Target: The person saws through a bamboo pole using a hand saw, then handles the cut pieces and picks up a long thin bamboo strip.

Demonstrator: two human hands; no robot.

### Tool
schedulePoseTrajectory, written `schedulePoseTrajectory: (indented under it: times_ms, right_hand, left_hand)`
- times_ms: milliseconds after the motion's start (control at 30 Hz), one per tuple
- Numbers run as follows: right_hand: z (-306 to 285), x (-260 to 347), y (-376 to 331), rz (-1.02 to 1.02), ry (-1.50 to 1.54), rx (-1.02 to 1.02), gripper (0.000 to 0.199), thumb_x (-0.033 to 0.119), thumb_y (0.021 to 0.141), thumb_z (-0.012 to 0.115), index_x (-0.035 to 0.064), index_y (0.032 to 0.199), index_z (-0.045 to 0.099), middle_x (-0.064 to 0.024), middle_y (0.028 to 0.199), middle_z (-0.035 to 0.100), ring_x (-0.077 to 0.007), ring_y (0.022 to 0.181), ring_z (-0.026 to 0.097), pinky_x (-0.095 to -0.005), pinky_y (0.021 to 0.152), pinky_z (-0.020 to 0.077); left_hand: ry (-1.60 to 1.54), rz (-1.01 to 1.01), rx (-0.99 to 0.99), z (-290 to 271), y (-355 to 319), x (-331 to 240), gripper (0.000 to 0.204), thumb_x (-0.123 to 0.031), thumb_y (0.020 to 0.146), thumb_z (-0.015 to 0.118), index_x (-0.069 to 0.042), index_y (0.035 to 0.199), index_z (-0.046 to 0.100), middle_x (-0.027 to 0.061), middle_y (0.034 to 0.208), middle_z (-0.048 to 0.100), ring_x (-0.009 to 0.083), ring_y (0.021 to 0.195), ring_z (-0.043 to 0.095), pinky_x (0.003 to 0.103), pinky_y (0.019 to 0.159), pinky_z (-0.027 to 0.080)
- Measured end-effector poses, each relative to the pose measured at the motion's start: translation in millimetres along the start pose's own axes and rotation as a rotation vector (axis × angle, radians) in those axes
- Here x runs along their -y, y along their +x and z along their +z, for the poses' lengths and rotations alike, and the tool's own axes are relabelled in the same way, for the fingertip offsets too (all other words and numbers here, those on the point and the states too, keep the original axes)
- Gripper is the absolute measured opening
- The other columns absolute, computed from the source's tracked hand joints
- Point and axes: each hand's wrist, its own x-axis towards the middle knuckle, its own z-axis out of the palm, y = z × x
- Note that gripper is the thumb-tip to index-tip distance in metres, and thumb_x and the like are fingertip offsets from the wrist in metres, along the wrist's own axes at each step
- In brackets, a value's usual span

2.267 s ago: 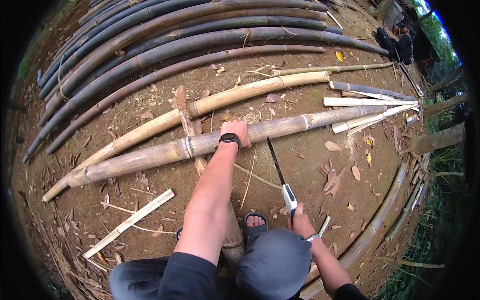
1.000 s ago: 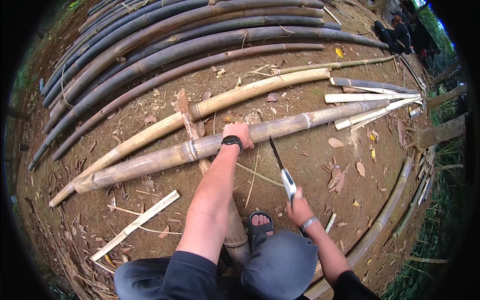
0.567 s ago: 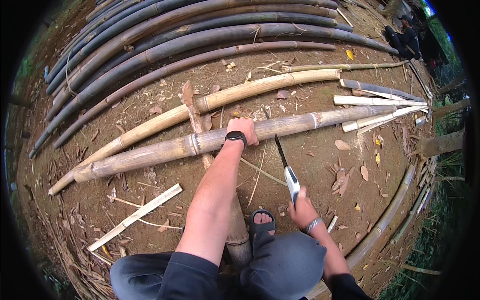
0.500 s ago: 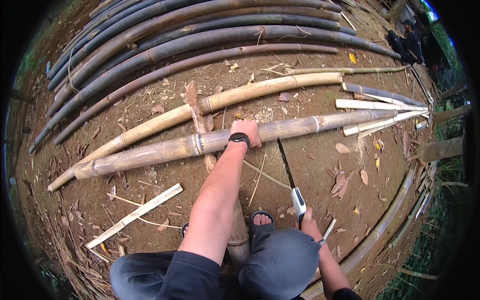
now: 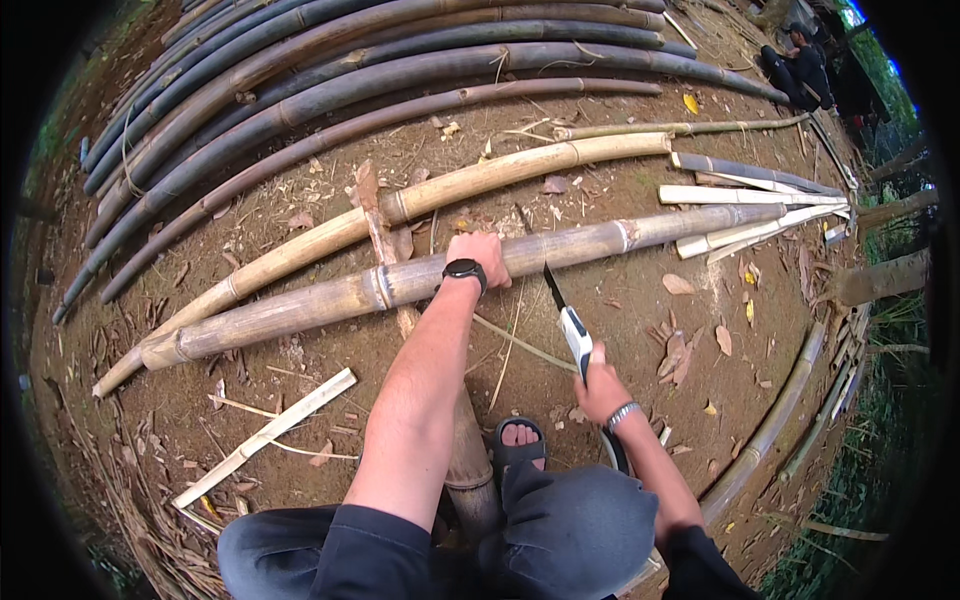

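A long greyish-tan bamboo pole (image 5: 285, 308) lies across the ground in front of me. Fingers closed over its top, my left hand (image 5: 480, 258) grips it near the middle. My right hand (image 5: 603, 390) is wrapped around the handle of a handsaw (image 5: 577, 335) with a white and dark grip. The dark blade meets the pole just right of my left hand. Its tip shows beyond the far side; the pole hides the stretch between, so how deep it sits I cannot tell. Another bamboo piece (image 5: 468, 455), running between my legs, lies crosswise toward the pole.
A paler bamboo pole (image 5: 310, 235) lies just beyond. Several dark bamboo poles (image 5: 330, 100) are laid out at the back. Split bamboo strips (image 5: 720, 195) sit at the right, and one strip (image 5: 270, 430) lies front left. A person (image 5: 795, 70) sits at the far right.
My right hand and the saw have moved forward, away from me. The blade tip, earlier at the pole's near side, now shows past its far side. My left hand keeps its grip.
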Motion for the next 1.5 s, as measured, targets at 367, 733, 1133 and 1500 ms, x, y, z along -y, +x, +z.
schedulePoseTrajectory:
  times_ms: [367,733,1133,1500]
  right_hand:
    - [-3,6,-58,0.064,0.087,0.032,0.057,0.008,0.089,0.054,-0.0156,0.13,0.022,-0.0372,0.079,0.062,-0.0539,0.081,0.062,-0.0569,0.072,0.0512]
    - [0,9,-54,0.099,0.109,0.009,0.047,0.008,0.091,0.055,-0.0103,0.124,0.028,-0.0393,0.082,0.06,-0.0538,0.083,0.062,-0.0566,0.068,0.0514]
    - [12,4,-5,0.088,0.04,-0.083,0.052,0.009,0.089,0.056,-0.0075,0.13,0.027,-0.0363,0.078,0.062,-0.0482,0.079,0.067,-0.059,0.073,0.0501]
    - [13,8,-6,0.035,0.023,-0.089,0.053,0.01,0.091,0.055,-0.0116,0.13,0.025,-0.0331,0.074,0.062,-0.0515,0.074,0.063,-0.0548,0.063,0.05]
  left_hand:
    - [0.029,-0.023,0.0,-5,3,7,0.053,-0.046,0.064,0.085,-0.007,0.099,0.075,0.0163,0.104,0.073,0.0283,0.097,0.071,0.038,0.085,0.057]
    - [0.055,-0.029,0.036,-4,1,3,0.053,-0.049,0.068,0.083,-0.006,0.098,0.075,0.0155,0.105,0.073,0.0276,0.098,0.071,0.037,0.085,0.057]
    - [0.016,0.032,-0.042,0,5,-7,0.052,-0.044,0.064,0.083,-0.005,0.097,0.075,0.0169,0.101,0.073,0.0292,0.093,0.072,0.038,0.083,0.057]
    - [0.014,0.033,0.036,1,6,-5,0.057,-0.047,0.064,0.084,-0.006,0.102,0.073,0.0169,0.106,0.072,0.0293,0.098,0.071,0.039,0.084,0.057]
